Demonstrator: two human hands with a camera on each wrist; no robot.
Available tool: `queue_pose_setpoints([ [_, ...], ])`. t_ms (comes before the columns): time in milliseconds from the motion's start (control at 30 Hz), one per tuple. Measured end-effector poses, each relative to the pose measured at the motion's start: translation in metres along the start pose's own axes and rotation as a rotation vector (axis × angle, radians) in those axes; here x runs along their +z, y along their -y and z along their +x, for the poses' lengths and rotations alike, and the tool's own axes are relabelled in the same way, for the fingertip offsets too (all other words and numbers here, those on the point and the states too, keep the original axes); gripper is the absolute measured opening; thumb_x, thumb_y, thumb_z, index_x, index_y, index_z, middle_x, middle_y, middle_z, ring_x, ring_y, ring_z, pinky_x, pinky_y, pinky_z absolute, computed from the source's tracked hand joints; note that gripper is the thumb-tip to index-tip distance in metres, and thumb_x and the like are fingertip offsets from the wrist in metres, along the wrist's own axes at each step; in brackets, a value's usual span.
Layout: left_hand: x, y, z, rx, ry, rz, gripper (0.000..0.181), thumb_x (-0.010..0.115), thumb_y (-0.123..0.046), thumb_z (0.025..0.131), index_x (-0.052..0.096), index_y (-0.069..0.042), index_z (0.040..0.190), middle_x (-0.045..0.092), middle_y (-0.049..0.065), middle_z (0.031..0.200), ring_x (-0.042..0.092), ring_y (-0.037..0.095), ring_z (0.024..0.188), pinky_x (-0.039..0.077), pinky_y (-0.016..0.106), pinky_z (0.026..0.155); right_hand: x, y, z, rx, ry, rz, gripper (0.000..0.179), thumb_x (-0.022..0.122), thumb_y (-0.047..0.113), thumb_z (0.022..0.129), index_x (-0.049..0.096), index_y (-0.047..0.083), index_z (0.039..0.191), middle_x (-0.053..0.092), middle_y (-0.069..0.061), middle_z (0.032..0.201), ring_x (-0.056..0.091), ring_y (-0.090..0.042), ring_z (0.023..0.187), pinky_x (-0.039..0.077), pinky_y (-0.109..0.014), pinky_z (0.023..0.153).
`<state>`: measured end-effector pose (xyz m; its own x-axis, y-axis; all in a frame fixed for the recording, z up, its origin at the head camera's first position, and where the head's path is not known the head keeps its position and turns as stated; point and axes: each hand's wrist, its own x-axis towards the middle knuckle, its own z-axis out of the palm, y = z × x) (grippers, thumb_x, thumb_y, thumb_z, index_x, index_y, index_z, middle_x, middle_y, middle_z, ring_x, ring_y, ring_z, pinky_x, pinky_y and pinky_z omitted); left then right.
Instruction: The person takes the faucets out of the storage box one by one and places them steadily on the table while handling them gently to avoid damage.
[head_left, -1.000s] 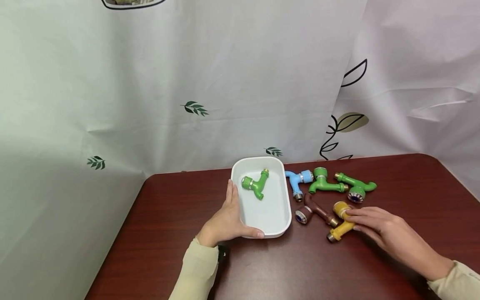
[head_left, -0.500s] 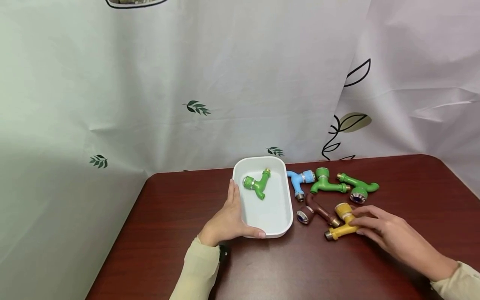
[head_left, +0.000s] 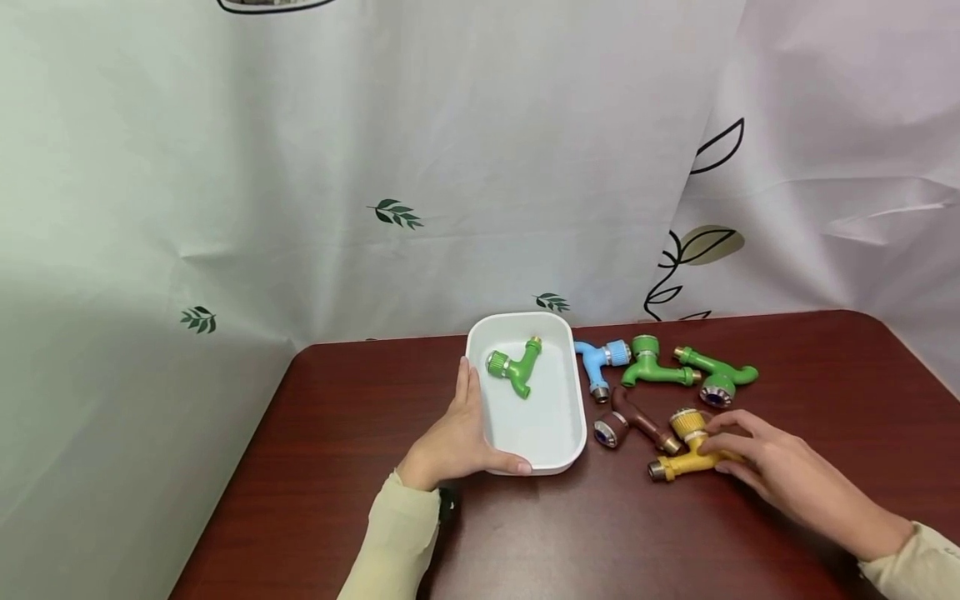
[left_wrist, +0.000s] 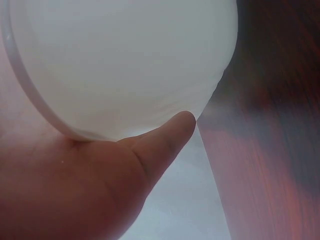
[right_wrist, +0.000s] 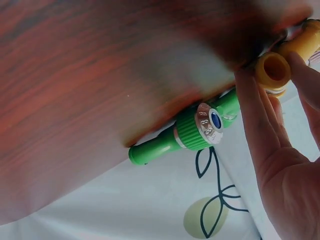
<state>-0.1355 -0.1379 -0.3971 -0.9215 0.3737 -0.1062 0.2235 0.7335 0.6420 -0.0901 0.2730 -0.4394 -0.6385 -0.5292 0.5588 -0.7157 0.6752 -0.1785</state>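
My left hand lies against the near left corner of a white plastic tray, straight fingers along its left side and thumb on its front. In the left wrist view the thumb presses the tray's outer wall. A green faucet lies inside the tray. To the right, my right hand pinches a yellow faucet by its spout, with its brass-coloured threaded end pointing left. The right wrist view shows the spout's round opening between thumb and fingers. A brown faucet lies just left of the yellow one.
Behind these, a blue faucet sits against the tray's right side. Two more green faucets lie farther right, one next to the blue and another beyond it. A white patterned curtain hangs at the back edge of the dark red table.
My right fingers have shifted from lying over the yellow faucet to pinching its spout. The faucet has turned slightly, its threaded end moving a little left. My left hand stays on the tray.
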Motion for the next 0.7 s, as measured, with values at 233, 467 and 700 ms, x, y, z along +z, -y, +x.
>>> queue_pose_setpoints([
  [233, 0.0001, -0.0003, -0.0007, -0.012, 0.002, -0.003, 0.153, 0.093, -0.054, 0.061, -0.013, -0.001, 0.158, -0.023, 0.014, 0.164, 0.0, 0.038, 0.152, 0.035, 0.048, 0.112, 0.0015, -0.0001, -0.0018, 0.008, 0.003, -0.02, 0.053, 0.032, 0.056, 0.104, 0.075, 0.026, 0.097, 0.06, 0.006, 0.11, 0.064, -0.009, 0.086, 0.046, -0.011, 0.072],
  [467, -0.0004, -0.0012, -0.0015, -0.012, 0.0, -0.002, 0.153, 0.093, -0.055, 0.061, -0.012, 0.0, 0.158, -0.023, 0.015, 0.164, 0.003, 0.04, 0.152, 0.036, 0.048, 0.111, 0.0024, -0.0005, -0.0018, 0.013, -0.001, -0.034, 0.053, 0.032, 0.058, 0.103, 0.073, 0.024, 0.097, 0.059, 0.008, 0.108, 0.063, -0.008, 0.084, 0.046, -0.013, 0.07],
  [700, -0.0003, -0.0009, -0.0008, 0.001, 0.001, 0.007, 0.153, 0.093, -0.055, 0.062, -0.012, 0.002, 0.157, -0.024, 0.016, 0.164, -0.002, 0.037, 0.152, 0.034, 0.048, 0.113, 0.0029, -0.0004, -0.0014, 0.028, 0.011, -0.037, 0.057, 0.031, 0.059, 0.102, 0.072, 0.02, 0.1, 0.057, 0.01, 0.107, 0.062, -0.006, 0.085, 0.045, -0.012, 0.07],
])
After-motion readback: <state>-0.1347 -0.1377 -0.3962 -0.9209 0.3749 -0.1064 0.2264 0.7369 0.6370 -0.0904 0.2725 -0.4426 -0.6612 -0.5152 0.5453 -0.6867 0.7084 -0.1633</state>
